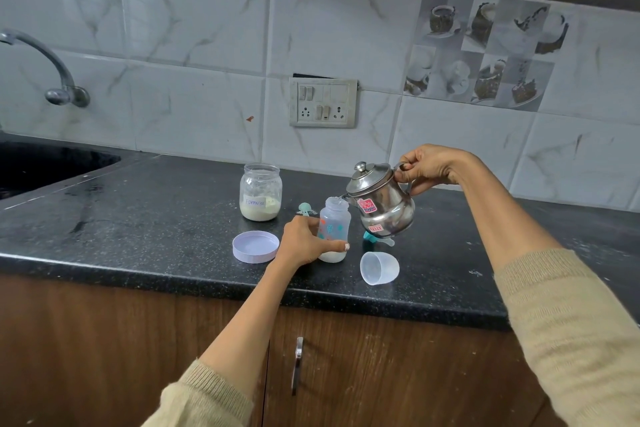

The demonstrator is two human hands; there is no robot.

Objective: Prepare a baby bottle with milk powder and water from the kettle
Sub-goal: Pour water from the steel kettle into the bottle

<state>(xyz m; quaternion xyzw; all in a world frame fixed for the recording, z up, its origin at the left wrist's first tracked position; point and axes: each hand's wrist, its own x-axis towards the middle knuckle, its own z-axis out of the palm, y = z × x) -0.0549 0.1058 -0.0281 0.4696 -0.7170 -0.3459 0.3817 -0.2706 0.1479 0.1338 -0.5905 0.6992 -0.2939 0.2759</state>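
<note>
Baby bottle (333, 230) at frame centre, steadied by left hand (301, 242) fingers.
Right hand (427, 165) fingers gripped the tilted kettle (381, 203); a misaligned spout could spill water onto the desk (138, 218).

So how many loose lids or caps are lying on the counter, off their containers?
2. The flat white jar lid lies left of the baby bottle, near the counter's front edge. The clear dome cap lies on its side to the bottle's right. The kettle may hide others.

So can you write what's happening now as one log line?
step: pouring water | right hand: tilts steel kettle, spout at bottle mouth | left hand: steadies baby bottle | bottle: powder at bottom
</note>
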